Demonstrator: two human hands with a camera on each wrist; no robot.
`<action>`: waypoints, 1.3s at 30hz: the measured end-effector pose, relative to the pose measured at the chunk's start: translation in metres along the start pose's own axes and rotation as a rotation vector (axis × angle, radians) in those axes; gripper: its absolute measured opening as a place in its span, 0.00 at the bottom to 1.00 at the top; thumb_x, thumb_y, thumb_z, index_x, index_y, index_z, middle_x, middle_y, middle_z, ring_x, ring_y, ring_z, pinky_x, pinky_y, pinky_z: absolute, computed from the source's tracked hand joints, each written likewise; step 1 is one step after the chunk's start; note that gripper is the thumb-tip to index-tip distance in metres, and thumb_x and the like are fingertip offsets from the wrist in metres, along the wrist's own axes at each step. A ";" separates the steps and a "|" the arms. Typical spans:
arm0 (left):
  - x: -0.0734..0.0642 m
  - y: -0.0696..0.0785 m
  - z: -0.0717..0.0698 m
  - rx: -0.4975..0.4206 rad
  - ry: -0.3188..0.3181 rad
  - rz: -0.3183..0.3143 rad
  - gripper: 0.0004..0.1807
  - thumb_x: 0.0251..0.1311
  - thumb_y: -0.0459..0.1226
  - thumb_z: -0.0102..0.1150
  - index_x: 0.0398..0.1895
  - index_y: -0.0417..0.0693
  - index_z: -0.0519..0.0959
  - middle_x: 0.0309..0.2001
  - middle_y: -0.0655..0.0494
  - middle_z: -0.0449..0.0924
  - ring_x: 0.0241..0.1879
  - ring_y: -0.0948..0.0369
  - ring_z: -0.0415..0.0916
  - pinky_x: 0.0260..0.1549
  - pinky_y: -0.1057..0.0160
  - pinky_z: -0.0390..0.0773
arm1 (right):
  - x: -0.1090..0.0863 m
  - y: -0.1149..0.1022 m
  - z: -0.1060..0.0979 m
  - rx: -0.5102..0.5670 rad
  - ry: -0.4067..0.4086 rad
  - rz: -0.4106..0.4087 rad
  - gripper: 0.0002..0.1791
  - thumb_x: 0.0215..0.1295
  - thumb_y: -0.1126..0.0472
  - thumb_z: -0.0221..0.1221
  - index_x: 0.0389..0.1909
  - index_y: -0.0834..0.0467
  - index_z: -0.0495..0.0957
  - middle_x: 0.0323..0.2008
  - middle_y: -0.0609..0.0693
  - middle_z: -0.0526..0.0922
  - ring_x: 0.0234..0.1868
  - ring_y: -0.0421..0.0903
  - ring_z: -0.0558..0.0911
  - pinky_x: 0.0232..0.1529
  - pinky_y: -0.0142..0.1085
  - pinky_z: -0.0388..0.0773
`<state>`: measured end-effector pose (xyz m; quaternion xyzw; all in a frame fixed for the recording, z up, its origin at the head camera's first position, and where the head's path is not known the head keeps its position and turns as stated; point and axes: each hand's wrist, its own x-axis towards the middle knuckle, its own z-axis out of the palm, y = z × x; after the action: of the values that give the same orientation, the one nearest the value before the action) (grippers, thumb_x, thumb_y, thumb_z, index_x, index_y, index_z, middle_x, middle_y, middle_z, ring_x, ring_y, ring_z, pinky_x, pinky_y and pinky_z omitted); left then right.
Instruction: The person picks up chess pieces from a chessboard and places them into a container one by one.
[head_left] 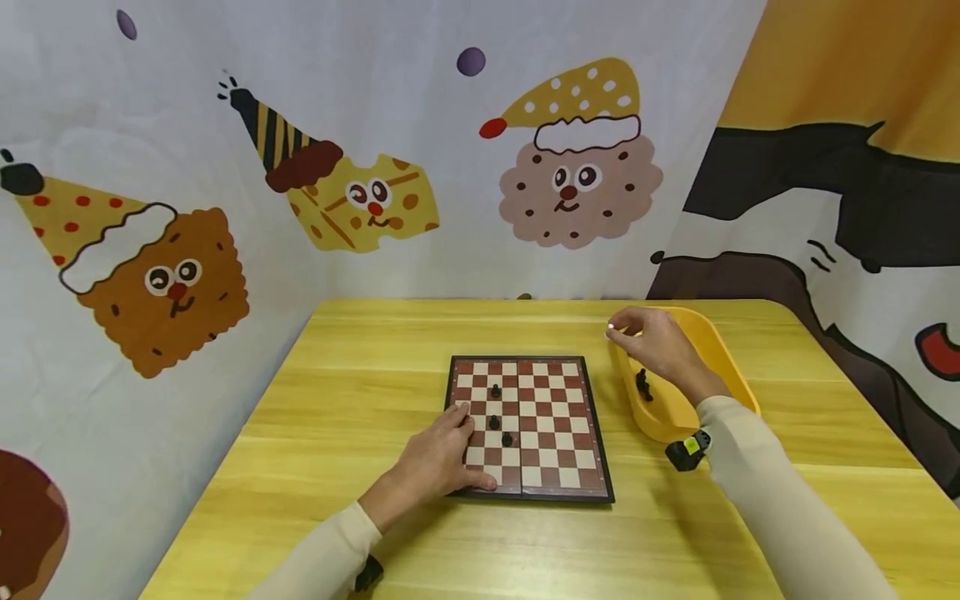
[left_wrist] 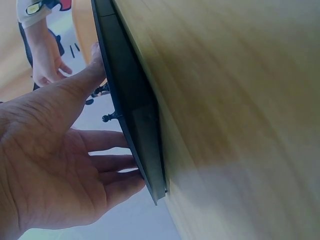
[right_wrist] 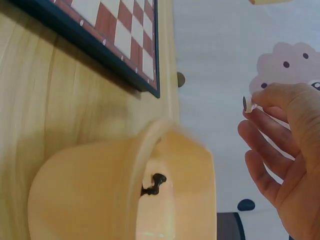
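Pinching white piece (right_wrist: 249,104) — right fingers (right_wrist: 267,152) | left fingers (left_wrist: 107,141) outstretched on chessboard (head_left: 558,425) | yellow basket (head_left: 678,417) — black pieces (head_left: 643,386) inside

Right grip (head_left: 660,343) pinching (left grip (head_left: 438,452) spread)

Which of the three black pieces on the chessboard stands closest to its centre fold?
The lowest black piece in the head view; the upper piece and middle piece both stand farther left of the centre fold.
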<state>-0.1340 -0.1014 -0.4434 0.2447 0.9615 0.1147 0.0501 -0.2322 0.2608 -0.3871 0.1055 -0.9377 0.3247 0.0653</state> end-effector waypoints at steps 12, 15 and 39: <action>-0.003 0.000 0.001 0.001 0.020 0.009 0.56 0.46 0.66 0.71 0.68 0.32 0.73 0.74 0.37 0.61 0.73 0.45 0.60 0.55 0.44 0.79 | -0.013 0.020 -0.011 -0.045 0.014 -0.014 0.16 0.74 0.57 0.61 0.52 0.66 0.83 0.46 0.61 0.86 0.46 0.58 0.83 0.44 0.55 0.82; -0.003 -0.001 0.000 0.004 0.017 0.008 0.56 0.47 0.66 0.71 0.68 0.32 0.72 0.74 0.37 0.60 0.73 0.45 0.60 0.54 0.44 0.79 | -0.017 0.024 -0.016 -0.044 0.011 -0.011 0.17 0.74 0.57 0.60 0.52 0.66 0.83 0.46 0.61 0.86 0.46 0.59 0.83 0.45 0.56 0.81; -0.002 0.000 0.002 -0.027 0.011 0.022 0.55 0.48 0.64 0.72 0.68 0.31 0.71 0.74 0.36 0.60 0.73 0.44 0.59 0.55 0.43 0.78 | -0.033 0.046 -0.016 -0.002 -0.062 0.027 0.18 0.76 0.54 0.58 0.51 0.66 0.81 0.47 0.61 0.84 0.50 0.61 0.81 0.48 0.57 0.80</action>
<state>-0.1317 -0.1017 -0.4456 0.2538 0.9574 0.1293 0.0469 -0.2104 0.3114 -0.4083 0.1026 -0.9409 0.3212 0.0319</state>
